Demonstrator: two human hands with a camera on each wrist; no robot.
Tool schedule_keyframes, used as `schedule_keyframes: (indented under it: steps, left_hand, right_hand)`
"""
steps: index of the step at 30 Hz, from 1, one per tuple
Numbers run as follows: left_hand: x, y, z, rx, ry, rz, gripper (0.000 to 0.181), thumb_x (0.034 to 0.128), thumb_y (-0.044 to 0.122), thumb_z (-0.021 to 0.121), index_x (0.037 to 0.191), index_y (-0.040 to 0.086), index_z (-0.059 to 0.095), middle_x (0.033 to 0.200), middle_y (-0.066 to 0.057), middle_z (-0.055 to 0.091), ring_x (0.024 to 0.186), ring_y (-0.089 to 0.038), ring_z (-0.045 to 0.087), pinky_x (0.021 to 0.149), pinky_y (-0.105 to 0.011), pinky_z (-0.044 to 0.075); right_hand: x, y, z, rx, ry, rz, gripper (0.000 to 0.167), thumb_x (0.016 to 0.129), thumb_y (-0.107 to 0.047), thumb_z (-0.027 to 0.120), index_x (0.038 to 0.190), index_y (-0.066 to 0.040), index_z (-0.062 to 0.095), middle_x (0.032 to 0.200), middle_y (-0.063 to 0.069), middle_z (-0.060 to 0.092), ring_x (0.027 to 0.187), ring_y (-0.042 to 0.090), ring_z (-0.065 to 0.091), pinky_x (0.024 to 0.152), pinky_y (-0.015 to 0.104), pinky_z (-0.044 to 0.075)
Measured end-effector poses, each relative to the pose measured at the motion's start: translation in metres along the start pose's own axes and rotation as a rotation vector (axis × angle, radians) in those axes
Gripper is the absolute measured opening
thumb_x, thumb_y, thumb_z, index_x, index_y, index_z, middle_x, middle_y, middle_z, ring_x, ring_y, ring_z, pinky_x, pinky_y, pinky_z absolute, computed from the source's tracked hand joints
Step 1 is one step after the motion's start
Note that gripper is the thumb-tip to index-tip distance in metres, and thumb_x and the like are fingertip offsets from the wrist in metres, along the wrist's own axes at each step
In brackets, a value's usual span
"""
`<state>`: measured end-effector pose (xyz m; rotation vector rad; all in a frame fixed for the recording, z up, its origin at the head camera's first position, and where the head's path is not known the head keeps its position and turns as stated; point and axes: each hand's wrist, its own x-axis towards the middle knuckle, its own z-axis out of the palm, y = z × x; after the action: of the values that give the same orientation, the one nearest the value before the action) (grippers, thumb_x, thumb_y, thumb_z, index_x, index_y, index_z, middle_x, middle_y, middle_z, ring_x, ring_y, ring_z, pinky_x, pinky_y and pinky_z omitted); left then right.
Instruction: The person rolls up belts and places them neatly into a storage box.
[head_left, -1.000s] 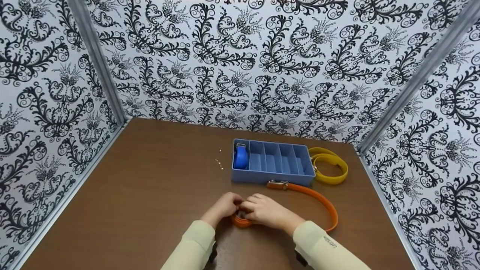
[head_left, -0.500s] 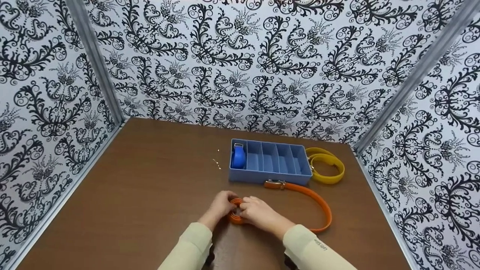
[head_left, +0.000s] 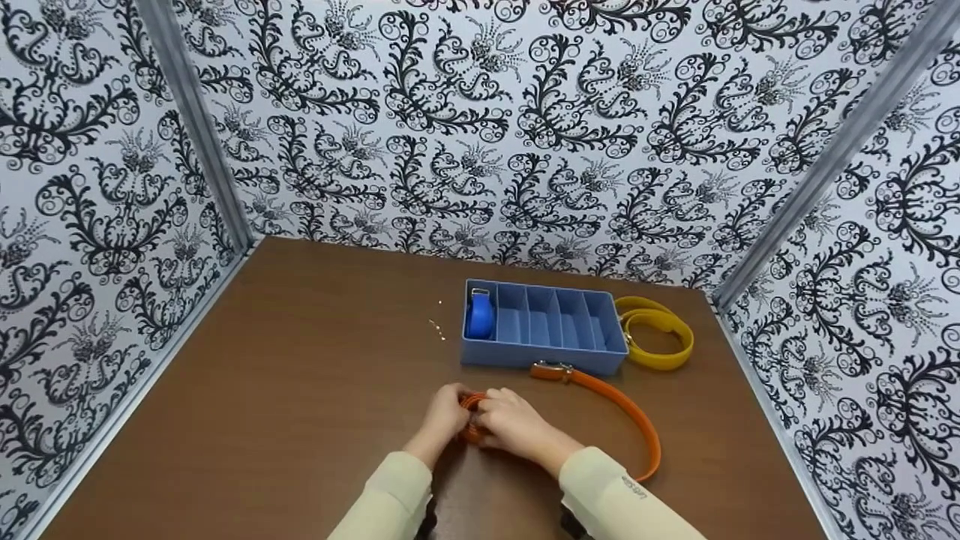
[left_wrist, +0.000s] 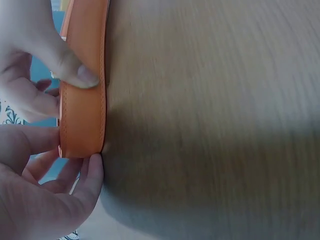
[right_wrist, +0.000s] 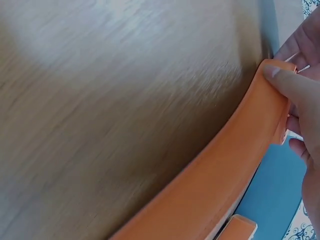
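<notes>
An orange belt [head_left: 637, 420] stands on its edge on the table, one end wound into a small coil. Left hand [head_left: 444, 417] grips the coil's left side; in the left wrist view its fingers [left_wrist: 87, 185] touch the orange coil [left_wrist: 82, 120]. Right hand [head_left: 517, 427] holds the coil from the right, and in the right wrist view its thumb [right_wrist: 287, 82] presses on the outer orange strap [right_wrist: 220, 165]. The uncoiled part curves round to the right and back to a metal buckle [head_left: 553, 367] near the box's front. Fingertips inside the coil are partly hidden.
A blue divided box [head_left: 544, 354] stands behind the hands, with a rolled blue belt [head_left: 481, 315] in its leftmost compartment. At its right lies a loosely coiled yellow belt [head_left: 660, 360]. Small shiny specks [head_left: 438, 328] lie left of the box. Patterned walls surround the table [head_left: 300, 375].
Both hands have turned and shifted their grip around the orange coil. The loose stretch of belt on the right has drawn in slightly toward the left.
</notes>
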<state>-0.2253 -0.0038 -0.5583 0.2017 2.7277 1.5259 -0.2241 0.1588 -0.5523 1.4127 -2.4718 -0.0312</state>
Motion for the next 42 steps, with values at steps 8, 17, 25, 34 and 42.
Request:
schedule_keyframes:
  steps: [8,17,25,34,42]
  left_hand:
    - [0.001,0.000,-0.004,0.033,-0.096,0.043,0.032,0.0710,-0.017,0.063,0.097,-0.002,0.073,0.096,-0.014,0.070,0.093,-0.029,0.063,0.080,-0.038,0.052]
    - [0.000,-0.002,-0.006,0.104,-0.211,0.222,0.030,0.0755,-0.015,0.063,0.099,-0.001,0.075,0.098,-0.012,0.072,0.093,-0.029,0.065,0.083,-0.041,0.051]
    - [0.008,-0.008,-0.011,0.053,-0.299,0.292,0.028,0.0756,-0.014,0.065,0.100,-0.003,0.074,0.097,-0.014,0.071,0.092,-0.029,0.064,0.082,-0.041,0.051]
    - [0.011,-0.010,-0.003,-0.045,-0.063,0.051,0.020,0.0792,-0.003,0.076,0.097,-0.009,0.070,0.088,-0.015,0.070,0.083,-0.027,0.065,0.074,-0.037,0.053]
    - [-0.005,0.000,0.012,0.018,0.157,-0.049,0.033,0.0697,0.010,0.083,0.092,-0.007,0.066,0.080,-0.013,0.066,0.072,-0.025,0.062,0.066,-0.038,0.053]
  right_hand:
    - [-0.022,0.014,-0.007,0.026,0.015,-0.076,0.038,0.070,-0.038,0.085,0.103,-0.022,0.074,0.103,-0.002,0.063,0.098,0.020,0.052,0.086,0.036,0.043]
    - [-0.036,0.032,-0.009,-0.015,0.110,-0.178,0.033,0.080,-0.029,0.081,0.111,-0.020,0.074,0.110,0.006,0.061,0.103,0.024,0.055,0.095,0.042,0.043]
    - [-0.026,0.032,-0.006,-0.121,0.131,-0.266,0.011,0.085,-0.017,0.075,0.095,-0.021,0.077,0.101,0.003,0.060,0.097,0.023,0.055,0.090,0.037,0.045]
    - [-0.018,0.025,0.001,-0.125,0.124,-0.185,0.009,0.082,-0.012,0.074,0.079,-0.020,0.074,0.084,-0.007,0.060,0.078,0.016,0.049,0.068,0.029,0.035]
    - [-0.007,0.016,0.000,-0.090,0.066,-0.065,0.009,0.075,-0.026,0.082,0.078,-0.019,0.076,0.078,-0.006,0.059,0.077,0.018,0.049,0.067,0.029,0.038]
